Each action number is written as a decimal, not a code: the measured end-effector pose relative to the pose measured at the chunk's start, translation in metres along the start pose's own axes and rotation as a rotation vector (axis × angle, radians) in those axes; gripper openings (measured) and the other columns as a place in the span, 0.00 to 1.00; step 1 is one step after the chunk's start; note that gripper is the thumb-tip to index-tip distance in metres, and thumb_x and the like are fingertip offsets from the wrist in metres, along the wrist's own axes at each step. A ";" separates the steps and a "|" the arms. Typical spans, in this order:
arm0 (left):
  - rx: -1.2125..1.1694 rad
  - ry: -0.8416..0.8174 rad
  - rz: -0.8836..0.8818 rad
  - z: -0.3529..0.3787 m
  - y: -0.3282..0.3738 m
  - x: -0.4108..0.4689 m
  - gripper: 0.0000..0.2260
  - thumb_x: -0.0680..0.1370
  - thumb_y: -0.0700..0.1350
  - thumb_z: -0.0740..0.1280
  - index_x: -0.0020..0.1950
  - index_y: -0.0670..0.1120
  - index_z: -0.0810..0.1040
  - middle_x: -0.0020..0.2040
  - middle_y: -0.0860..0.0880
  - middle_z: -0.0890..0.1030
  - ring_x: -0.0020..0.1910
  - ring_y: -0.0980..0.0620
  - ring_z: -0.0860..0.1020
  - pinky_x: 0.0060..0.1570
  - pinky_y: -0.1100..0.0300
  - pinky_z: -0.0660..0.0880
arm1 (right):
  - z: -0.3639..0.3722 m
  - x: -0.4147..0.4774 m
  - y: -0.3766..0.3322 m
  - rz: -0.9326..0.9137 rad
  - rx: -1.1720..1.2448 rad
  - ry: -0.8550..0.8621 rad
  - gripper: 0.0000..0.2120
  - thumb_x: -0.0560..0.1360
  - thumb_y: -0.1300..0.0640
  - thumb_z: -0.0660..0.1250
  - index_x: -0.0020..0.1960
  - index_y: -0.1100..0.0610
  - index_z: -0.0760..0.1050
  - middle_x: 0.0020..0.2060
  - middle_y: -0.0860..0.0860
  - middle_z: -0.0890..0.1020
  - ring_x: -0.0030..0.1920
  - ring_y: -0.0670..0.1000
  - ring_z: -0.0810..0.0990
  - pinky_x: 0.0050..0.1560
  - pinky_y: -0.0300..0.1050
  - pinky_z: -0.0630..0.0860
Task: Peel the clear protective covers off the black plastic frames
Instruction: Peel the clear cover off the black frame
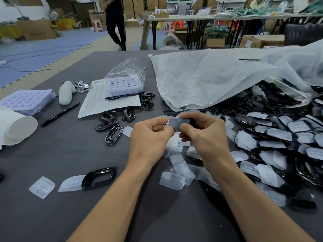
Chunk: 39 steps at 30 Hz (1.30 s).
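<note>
Both hands hold one black plastic frame (178,124) with its clear cover still on it, above the grey table (73,154). My left hand (150,135) pinches the frame's left end. My right hand (202,131) grips its right end, thumb pressed on the cover. A pile of covered frames (283,137) lies at the right. Bare frames (113,131) are gathered left of centre, and another bare frame (99,177) lies nearer me. Loose clear covers (176,172) are scattered under and in front of my hands.
A large translucent bag (218,79) spills frames at the back right. Two purple trays (125,84) (26,100), a paper form (104,100), two black pens (60,114) (122,96), small metal discs (82,86) and a white roll (15,126) occupy the left. A person (115,21) walks beyond the table.
</note>
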<state>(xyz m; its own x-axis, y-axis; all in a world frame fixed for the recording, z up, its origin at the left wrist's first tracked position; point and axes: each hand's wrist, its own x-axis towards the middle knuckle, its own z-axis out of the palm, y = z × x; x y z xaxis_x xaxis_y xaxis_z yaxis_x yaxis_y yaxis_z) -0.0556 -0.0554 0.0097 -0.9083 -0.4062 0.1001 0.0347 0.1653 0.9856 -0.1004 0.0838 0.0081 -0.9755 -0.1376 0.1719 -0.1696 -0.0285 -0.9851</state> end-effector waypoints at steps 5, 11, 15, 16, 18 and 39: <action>-0.080 -0.040 -0.095 -0.002 -0.003 0.003 0.07 0.71 0.38 0.76 0.43 0.51 0.88 0.38 0.46 0.88 0.37 0.51 0.85 0.38 0.61 0.79 | -0.002 0.001 -0.002 0.017 0.021 -0.014 0.12 0.75 0.69 0.71 0.46 0.53 0.87 0.36 0.56 0.87 0.31 0.53 0.83 0.36 0.43 0.81; -0.109 -0.056 -0.136 -0.002 -0.003 0.003 0.05 0.74 0.38 0.76 0.48 0.45 0.88 0.40 0.45 0.88 0.37 0.52 0.85 0.37 0.64 0.79 | -0.003 0.001 -0.003 0.022 0.021 -0.029 0.13 0.77 0.70 0.69 0.46 0.55 0.86 0.36 0.58 0.86 0.31 0.53 0.81 0.34 0.41 0.80; -0.161 -0.029 -0.150 -0.002 -0.003 0.007 0.05 0.76 0.35 0.73 0.49 0.41 0.87 0.38 0.44 0.87 0.34 0.51 0.84 0.35 0.64 0.79 | -0.003 0.003 -0.003 0.031 0.022 -0.036 0.14 0.78 0.70 0.67 0.44 0.55 0.86 0.36 0.59 0.86 0.30 0.52 0.80 0.33 0.40 0.79; -0.154 -0.031 -0.144 -0.002 -0.004 0.007 0.05 0.76 0.35 0.73 0.49 0.41 0.87 0.37 0.44 0.87 0.33 0.51 0.84 0.35 0.64 0.80 | -0.003 0.003 -0.003 0.037 0.032 -0.033 0.14 0.78 0.69 0.67 0.43 0.54 0.86 0.35 0.58 0.85 0.30 0.53 0.80 0.33 0.41 0.79; -0.132 -0.029 -0.124 -0.001 -0.005 0.006 0.05 0.76 0.35 0.73 0.49 0.41 0.87 0.36 0.44 0.87 0.33 0.51 0.84 0.35 0.63 0.80 | -0.002 0.002 -0.002 0.035 0.027 -0.025 0.12 0.78 0.67 0.69 0.43 0.54 0.86 0.35 0.56 0.86 0.30 0.53 0.81 0.33 0.42 0.80; -0.023 0.043 -0.014 0.000 0.000 0.001 0.09 0.74 0.39 0.75 0.37 0.51 0.88 0.32 0.47 0.86 0.28 0.52 0.82 0.31 0.62 0.78 | 0.000 0.001 -0.002 0.064 0.120 -0.077 0.13 0.80 0.70 0.66 0.43 0.58 0.85 0.32 0.57 0.84 0.29 0.56 0.83 0.31 0.42 0.80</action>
<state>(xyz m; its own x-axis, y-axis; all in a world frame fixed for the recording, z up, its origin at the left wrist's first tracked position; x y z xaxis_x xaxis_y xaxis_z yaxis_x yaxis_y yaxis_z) -0.0565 -0.0557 0.0101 -0.8900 -0.4465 0.0919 0.0326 0.1387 0.9898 -0.1011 0.0836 0.0102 -0.9693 -0.2183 0.1133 -0.0850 -0.1351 -0.9872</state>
